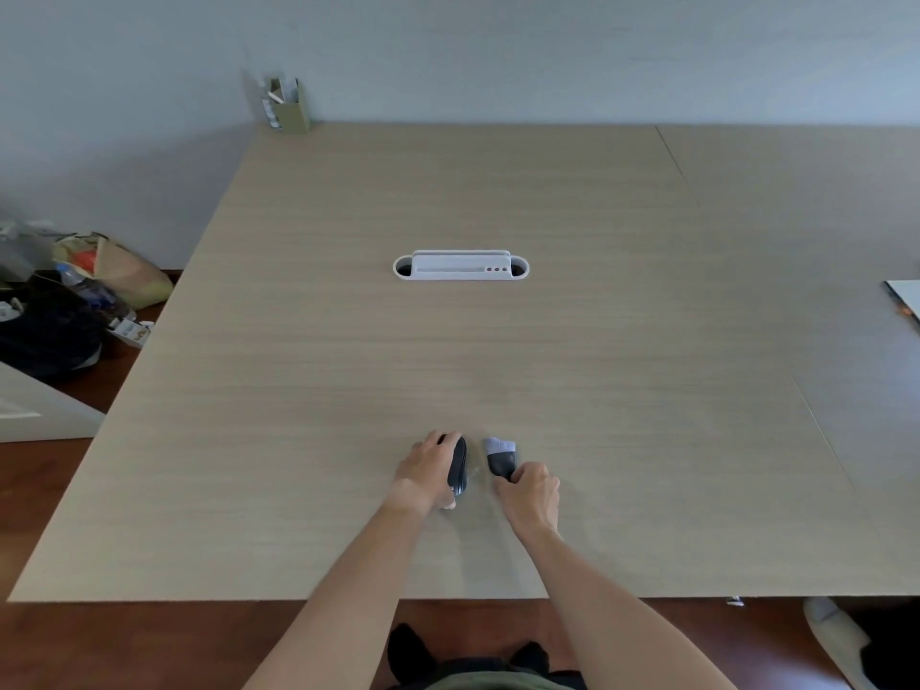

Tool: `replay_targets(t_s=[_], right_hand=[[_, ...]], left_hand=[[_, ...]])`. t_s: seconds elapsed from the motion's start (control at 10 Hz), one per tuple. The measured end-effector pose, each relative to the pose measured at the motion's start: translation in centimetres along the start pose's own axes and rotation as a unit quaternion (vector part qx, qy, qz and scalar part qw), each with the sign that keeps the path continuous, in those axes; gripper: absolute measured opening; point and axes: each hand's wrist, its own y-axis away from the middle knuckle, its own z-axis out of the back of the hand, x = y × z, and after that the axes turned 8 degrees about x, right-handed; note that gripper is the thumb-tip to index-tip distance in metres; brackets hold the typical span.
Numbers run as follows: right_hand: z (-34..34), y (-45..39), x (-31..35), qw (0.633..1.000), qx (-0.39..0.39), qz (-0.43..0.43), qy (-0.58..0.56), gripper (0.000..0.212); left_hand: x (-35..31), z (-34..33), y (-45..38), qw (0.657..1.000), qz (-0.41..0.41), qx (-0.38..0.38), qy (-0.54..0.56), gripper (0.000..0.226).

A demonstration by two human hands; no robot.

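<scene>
Wide light-oak laminate table (498, 201) against a plain pale grey-blue wall (498, 47); dark reddish-brown wooden floor (74, 639). White oval cable grommet (460, 266) at table centre; olive cardboard holder (291, 109) at far corner. Bags (114, 268) left.

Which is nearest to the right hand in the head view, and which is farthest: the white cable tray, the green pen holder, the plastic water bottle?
Measured from the right hand:
1. White cable tray, set into the middle of the table, straight ahead.
2. Plastic water bottle, off the table on the far left, among bags.
3. Green pen holder, at the table's far left corner by the wall.
</scene>
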Motion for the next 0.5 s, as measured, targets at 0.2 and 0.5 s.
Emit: replay_targets(t_s=[0.2, 0.5], right_hand=[[0.0, 0.1, 0.1, 1.000, 0.001, 0.000, 0.009, 0.040], [1.9, 1.5, 0.6, 0.997, -0.041, 0.043, -0.053, 0.030]], left_hand=[[0.0, 0.0, 0.0, 1.000, -0.002, -0.002, -0.002, 0.106], [0.2, -0.9, 1.3, 0.997, 0.014, -0.072, 0.033, 0.097]])
